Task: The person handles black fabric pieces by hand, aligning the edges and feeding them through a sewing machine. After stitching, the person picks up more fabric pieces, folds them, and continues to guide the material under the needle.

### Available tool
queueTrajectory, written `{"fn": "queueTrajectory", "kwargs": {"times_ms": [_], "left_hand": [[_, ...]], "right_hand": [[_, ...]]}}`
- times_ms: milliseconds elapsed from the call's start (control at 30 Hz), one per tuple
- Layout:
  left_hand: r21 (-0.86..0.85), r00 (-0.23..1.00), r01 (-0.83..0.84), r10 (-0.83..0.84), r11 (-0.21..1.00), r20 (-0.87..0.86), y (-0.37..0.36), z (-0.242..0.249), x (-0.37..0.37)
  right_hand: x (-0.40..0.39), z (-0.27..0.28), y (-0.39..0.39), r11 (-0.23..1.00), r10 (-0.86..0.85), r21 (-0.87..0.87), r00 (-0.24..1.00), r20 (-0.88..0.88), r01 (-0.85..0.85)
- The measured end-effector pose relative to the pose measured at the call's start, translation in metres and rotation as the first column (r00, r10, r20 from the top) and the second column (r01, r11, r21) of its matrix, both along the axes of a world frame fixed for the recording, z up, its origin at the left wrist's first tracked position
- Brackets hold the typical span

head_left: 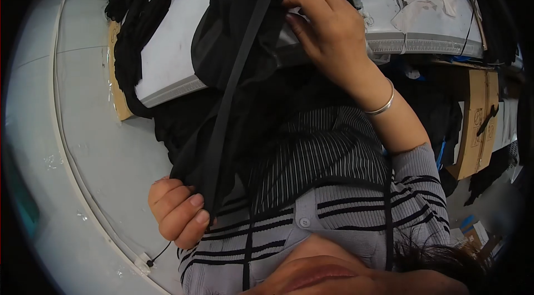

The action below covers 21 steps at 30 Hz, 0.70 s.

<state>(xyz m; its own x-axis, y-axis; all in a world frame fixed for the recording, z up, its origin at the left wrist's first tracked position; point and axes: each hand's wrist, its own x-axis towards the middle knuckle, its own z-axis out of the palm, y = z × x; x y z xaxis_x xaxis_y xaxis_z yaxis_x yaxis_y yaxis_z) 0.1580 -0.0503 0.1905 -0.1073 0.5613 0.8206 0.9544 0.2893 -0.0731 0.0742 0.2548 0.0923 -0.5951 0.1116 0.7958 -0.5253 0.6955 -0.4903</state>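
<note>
A length of thin, partly sheer black fabric [208, 50] stretches from the table edge down toward my chest. A smooth, darker flat band [231, 83] runs lengthwise along it. Low on the left, close to my body, my left hand [181, 211] is closed around the lower end of the fabric and band. Higher up, my right hand [328, 28] has its curved fingertips and thumb at the fabric's right edge, gripping it. The far end of the fabric runs out of the top of the view.
A white table [172, 33] has a ruler strip [423, 43] along its front edge. More black cloth [129, 45] hangs over its left side. Crumpled pale paper [425, 3] lies at the back right. Cardboard boxes [479, 122] stand on the right, and a cable [58, 72] runs along the floor.
</note>
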Motion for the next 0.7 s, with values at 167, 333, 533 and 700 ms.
{"fn": "queueTrajectory", "kwargs": {"times_ms": [167,333,533,700], "left_hand": [[0.057,0.999,-0.045,0.045,0.997,0.005,0.009,-0.001,0.002],[0.110,0.996,-0.084,0.084,0.990,0.000,0.015,-0.004,0.003],[0.081,1.000,-0.001,0.001,0.997,0.009,0.017,-0.007,0.001],[-0.087,0.975,0.210,-0.202,0.974,0.097,0.026,-0.004,0.003]], "right_hand": [[-0.022,-0.009,0.004,0.995,-0.043,0.087,0.988,-0.148,0.057],[-0.031,-0.009,0.003,0.996,-0.064,0.051,0.985,-0.157,0.073],[-0.034,-0.006,0.005,0.998,-0.016,0.058,0.991,-0.137,0.024],[-0.045,-0.012,0.024,0.997,0.031,0.069,0.993,-0.116,-0.023]]}}
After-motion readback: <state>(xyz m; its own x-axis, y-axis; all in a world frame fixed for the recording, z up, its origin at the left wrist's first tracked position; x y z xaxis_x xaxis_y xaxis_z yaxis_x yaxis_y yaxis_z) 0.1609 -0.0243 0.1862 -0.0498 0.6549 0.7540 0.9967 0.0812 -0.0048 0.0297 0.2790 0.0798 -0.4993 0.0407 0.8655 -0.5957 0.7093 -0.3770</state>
